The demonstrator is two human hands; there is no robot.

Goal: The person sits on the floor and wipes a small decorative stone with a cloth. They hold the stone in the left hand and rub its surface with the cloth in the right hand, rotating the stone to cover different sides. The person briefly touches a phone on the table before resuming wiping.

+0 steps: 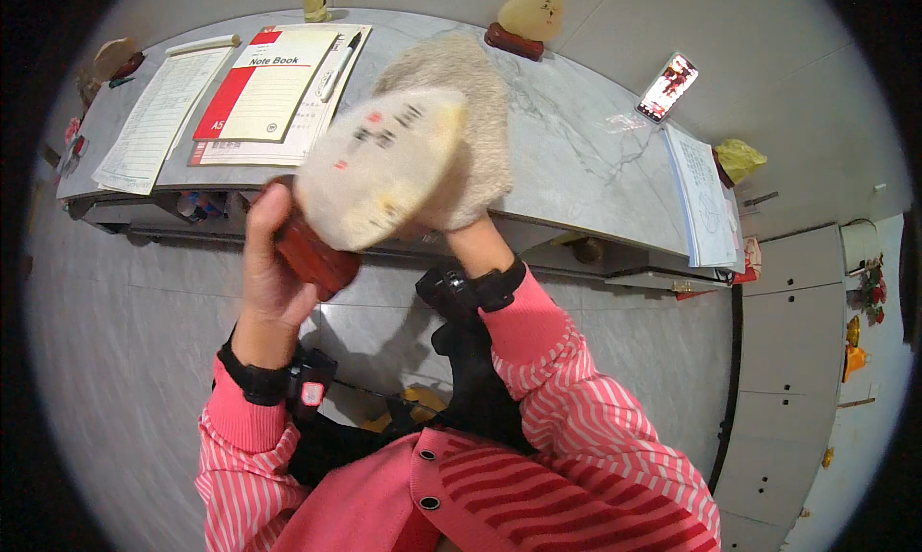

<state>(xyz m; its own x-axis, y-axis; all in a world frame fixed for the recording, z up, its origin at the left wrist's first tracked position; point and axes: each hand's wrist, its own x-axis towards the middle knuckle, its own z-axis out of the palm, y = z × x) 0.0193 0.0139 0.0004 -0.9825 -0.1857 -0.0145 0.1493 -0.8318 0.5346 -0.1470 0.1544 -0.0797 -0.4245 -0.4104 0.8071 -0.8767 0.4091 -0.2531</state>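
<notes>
A pale, flat stone ornament (375,172) with dark and red markings is tilted in front of me, over the table's near edge. My left hand (274,264) is closed round its reddish-brown wooden base (317,259), thumb on the near side. Behind the stone, a beige towel-like cloth (483,110) covers most of my right hand (475,240). That hand holds the cloth up against the back of the stone; its fingers are hidden. Both stone and cloth look slightly blurred.
On the grey marbled table (567,129) are a red-and-white notebook (264,86), a pen (341,67), a written pad (163,120), a bottle (315,0), another stone ornament (531,12) and papers (696,196). A lit phone (667,86) leans at the back. Drawers (788,360) stand right.
</notes>
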